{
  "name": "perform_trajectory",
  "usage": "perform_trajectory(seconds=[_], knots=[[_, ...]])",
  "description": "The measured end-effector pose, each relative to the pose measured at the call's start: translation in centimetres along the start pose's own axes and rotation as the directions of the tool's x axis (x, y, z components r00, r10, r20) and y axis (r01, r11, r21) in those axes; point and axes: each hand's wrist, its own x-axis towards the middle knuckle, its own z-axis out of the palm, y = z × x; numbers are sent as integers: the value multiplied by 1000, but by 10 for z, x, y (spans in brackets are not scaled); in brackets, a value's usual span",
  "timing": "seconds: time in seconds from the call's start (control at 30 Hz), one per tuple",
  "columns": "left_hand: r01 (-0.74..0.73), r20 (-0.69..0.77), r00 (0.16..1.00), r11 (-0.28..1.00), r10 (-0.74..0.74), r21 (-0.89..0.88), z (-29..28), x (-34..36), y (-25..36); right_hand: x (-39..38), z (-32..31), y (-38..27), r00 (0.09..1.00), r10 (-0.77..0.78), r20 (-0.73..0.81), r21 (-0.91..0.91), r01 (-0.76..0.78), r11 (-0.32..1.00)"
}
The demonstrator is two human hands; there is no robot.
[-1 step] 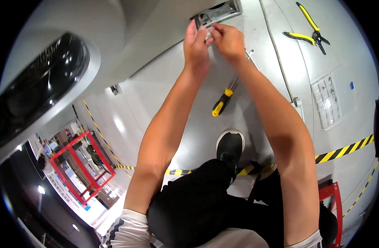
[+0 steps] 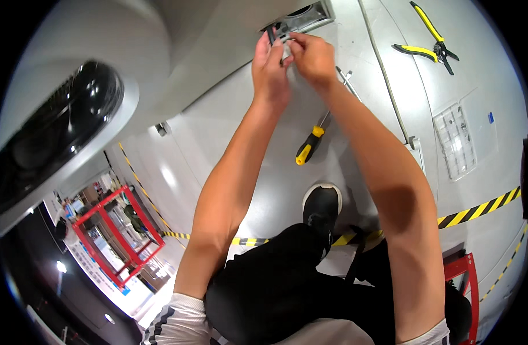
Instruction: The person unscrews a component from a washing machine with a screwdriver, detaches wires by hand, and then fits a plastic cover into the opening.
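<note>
Both hands are raised together at the far side, beside a metal-framed opening (image 2: 307, 20) at the lower edge of a grey vehicle body (image 2: 218, 40). My left hand (image 2: 269, 75) is closed on a slim black part (image 2: 271, 35) that sticks up between thumb and fingers. Close by on its right, my right hand (image 2: 313, 57) pinches with thumb and forefinger at the opening's near edge. Whatever lies in that pinch is too small to make out. Below the right wrist, a yellow-and-black screwdriver (image 2: 310, 146) lies on the grey floor.
Yellow-handled cutting pliers (image 2: 436, 52) lie open at the far right. Nearer are a clear compartment box (image 2: 455, 141) and a small blue piece (image 2: 491, 118). A cable (image 2: 384, 75) crosses the floor. Striped tape (image 2: 477, 213), a red frame (image 2: 117, 236) and a red stool (image 2: 468, 287) stand around.
The view has shifted slightly. Both hands keep nearly the same pose, a touch further left in the picture, and more of the metal tool beside the right wrist shows.
</note>
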Motion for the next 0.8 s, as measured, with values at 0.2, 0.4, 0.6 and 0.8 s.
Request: perform_trajectory(seconds=[0.2, 0.4, 0.6, 0.8], knots=[[27, -16, 1000, 1000, -27, 8, -6, 0, 3, 23, 27, 0, 1000, 29, 10, 117, -29, 993], [20, -65, 998, 999, -22, -27, 9, -7, 3, 22, 19, 10, 996, -74, 41, 282, 59, 958], [26, -78, 997, 1000, -27, -15, 16, -5, 2, 27, 20, 17, 990, -138, 13, 225, 132, 965], [-7, -38, 999, 997, 10, 82, 18, -1, -2, 25, 26, 18, 994, -108, 9, 236, 103, 966]])
